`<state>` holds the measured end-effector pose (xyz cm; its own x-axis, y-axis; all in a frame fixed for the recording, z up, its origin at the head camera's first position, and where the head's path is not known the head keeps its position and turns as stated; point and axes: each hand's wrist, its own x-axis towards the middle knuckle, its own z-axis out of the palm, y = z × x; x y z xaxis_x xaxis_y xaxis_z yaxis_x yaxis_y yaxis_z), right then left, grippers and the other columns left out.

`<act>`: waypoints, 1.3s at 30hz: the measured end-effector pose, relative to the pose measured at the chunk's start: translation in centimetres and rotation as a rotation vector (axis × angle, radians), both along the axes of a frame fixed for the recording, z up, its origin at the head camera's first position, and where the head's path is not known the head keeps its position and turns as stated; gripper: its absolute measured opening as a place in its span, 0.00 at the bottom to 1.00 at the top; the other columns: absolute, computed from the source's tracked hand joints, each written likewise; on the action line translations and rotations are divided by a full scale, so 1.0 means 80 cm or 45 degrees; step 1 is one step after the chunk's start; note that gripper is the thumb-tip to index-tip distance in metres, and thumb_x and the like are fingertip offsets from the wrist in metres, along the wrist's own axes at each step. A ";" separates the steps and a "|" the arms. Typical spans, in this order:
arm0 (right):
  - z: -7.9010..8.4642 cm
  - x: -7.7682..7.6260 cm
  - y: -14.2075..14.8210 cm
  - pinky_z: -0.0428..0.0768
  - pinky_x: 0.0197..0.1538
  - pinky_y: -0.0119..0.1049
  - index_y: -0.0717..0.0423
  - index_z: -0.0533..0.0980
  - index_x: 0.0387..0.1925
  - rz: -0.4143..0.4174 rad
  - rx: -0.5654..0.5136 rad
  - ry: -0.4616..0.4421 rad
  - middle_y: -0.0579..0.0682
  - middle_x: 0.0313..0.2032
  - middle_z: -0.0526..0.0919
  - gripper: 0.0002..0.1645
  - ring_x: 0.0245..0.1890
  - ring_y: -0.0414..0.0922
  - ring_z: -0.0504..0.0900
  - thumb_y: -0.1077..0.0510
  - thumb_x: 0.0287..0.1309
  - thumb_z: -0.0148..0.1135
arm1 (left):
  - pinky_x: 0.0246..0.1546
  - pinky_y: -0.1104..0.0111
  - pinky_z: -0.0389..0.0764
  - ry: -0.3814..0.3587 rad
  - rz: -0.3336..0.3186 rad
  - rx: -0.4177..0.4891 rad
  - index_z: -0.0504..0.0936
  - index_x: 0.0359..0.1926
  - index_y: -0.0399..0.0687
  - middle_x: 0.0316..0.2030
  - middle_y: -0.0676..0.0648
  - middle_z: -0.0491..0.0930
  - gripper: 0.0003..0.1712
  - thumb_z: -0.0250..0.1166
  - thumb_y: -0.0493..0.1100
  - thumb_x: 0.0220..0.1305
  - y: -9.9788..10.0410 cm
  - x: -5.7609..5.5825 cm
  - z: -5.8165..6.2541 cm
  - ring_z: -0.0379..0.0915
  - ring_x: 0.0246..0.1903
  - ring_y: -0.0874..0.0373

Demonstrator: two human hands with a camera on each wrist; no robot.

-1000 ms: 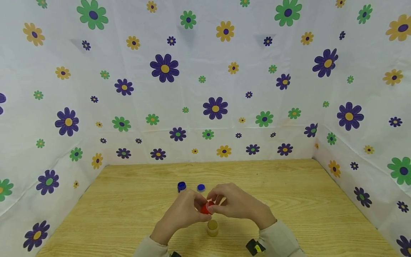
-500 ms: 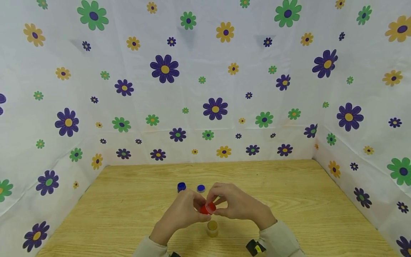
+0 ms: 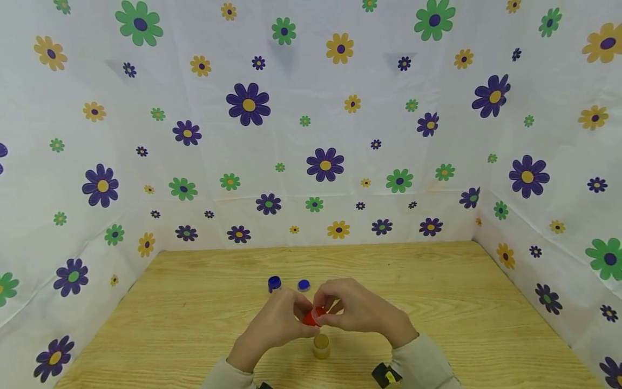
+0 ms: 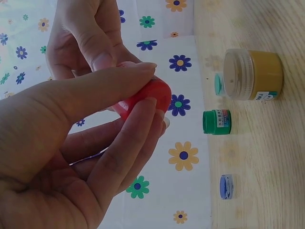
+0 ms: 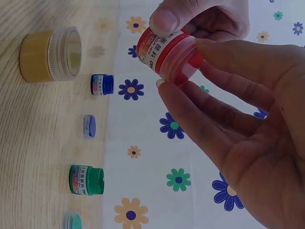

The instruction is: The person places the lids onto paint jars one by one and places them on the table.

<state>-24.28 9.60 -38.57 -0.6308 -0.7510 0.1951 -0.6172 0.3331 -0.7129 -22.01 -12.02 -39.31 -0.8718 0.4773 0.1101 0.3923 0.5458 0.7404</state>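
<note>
My left hand (image 3: pixel 277 320) grips a small red paint jar (image 5: pixel 151 53), tilted on its side above the table, its white label facing the right wrist camera. My right hand (image 3: pixel 359 308) pinches the jar's clear ridged screw lid (image 5: pixel 178 62) between thumb and fingers; the lid sits on the jar's mouth. In the left wrist view the left thumb and fingers wrap the jar's red base (image 4: pixel 151 98). Just below both hands in the head view stands an ochre paint jar (image 3: pixel 321 347) with its ridged clear lid on.
Behind the left hand stands an uncapped blue jar (image 3: pixel 274 283), with its blue lid (image 3: pixel 304 285) lying to the right. The wrist views also show an open green jar (image 5: pixel 86 180) and a green lid (image 5: pixel 73 221). Flower-patterned sheets (image 3: pixel 291 162) enclose the wooden table (image 3: pixel 204 292).
The right fingers let the lid show more half a second ago, and now they close over it again, the thumb back across its face. The left hand and jar stay in place.
</note>
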 end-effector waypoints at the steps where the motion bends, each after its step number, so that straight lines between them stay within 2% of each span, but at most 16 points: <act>1: 0.000 0.000 0.000 0.85 0.47 0.26 0.55 0.82 0.42 -0.007 0.003 -0.008 0.49 0.41 0.88 0.07 0.41 0.34 0.86 0.64 0.63 0.70 | 0.32 0.74 0.83 -0.001 0.001 0.001 0.91 0.35 0.45 0.30 0.51 0.90 0.10 0.81 0.37 0.50 0.000 0.000 0.000 0.83 0.29 0.63; 10: 0.002 0.000 -0.001 0.85 0.46 0.27 0.54 0.82 0.43 -0.034 0.024 -0.021 0.49 0.41 0.88 0.07 0.40 0.33 0.86 0.63 0.64 0.70 | 0.31 0.74 0.83 0.003 0.004 -0.005 0.91 0.35 0.45 0.30 0.51 0.90 0.09 0.81 0.36 0.51 0.000 0.000 0.000 0.83 0.29 0.62; 18: 0.000 0.001 -0.001 0.85 0.52 0.29 0.55 0.82 0.46 -0.043 0.015 0.070 0.49 0.44 0.85 0.12 0.47 0.40 0.85 0.64 0.60 0.73 | 0.35 0.73 0.83 -0.010 0.026 -0.021 0.91 0.36 0.45 0.31 0.52 0.90 0.10 0.81 0.40 0.53 -0.002 0.000 0.002 0.83 0.31 0.63; 25: -0.004 0.000 -0.001 0.86 0.52 0.33 0.56 0.83 0.47 0.002 -0.014 0.029 0.50 0.46 0.84 0.15 0.49 0.41 0.84 0.69 0.58 0.72 | 0.36 0.73 0.84 -0.003 0.023 -0.022 0.91 0.37 0.45 0.32 0.52 0.90 0.10 0.81 0.40 0.53 -0.003 0.001 0.001 0.84 0.31 0.64; 31: -0.004 -0.001 -0.002 0.84 0.50 0.25 0.57 0.83 0.45 0.016 -0.013 0.020 0.50 0.45 0.85 0.13 0.48 0.39 0.84 0.69 0.59 0.71 | 0.33 0.74 0.83 -0.008 0.024 -0.019 0.91 0.37 0.45 0.32 0.51 0.90 0.10 0.81 0.39 0.52 -0.003 0.000 0.001 0.83 0.31 0.63; 39: -0.002 0.002 -0.002 0.84 0.48 0.25 0.59 0.84 0.45 0.015 -0.020 0.035 0.51 0.44 0.86 0.12 0.46 0.39 0.85 0.69 0.59 0.71 | 0.32 0.74 0.84 -0.012 0.023 -0.007 0.91 0.36 0.45 0.30 0.51 0.90 0.09 0.81 0.38 0.52 -0.002 0.001 0.001 0.83 0.29 0.63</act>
<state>-24.15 9.42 -38.69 -0.6159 -0.7552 0.2245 -0.6406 0.3142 -0.7007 -21.95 -12.16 -39.26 -0.8814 0.4617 0.0994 0.3754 0.5572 0.7407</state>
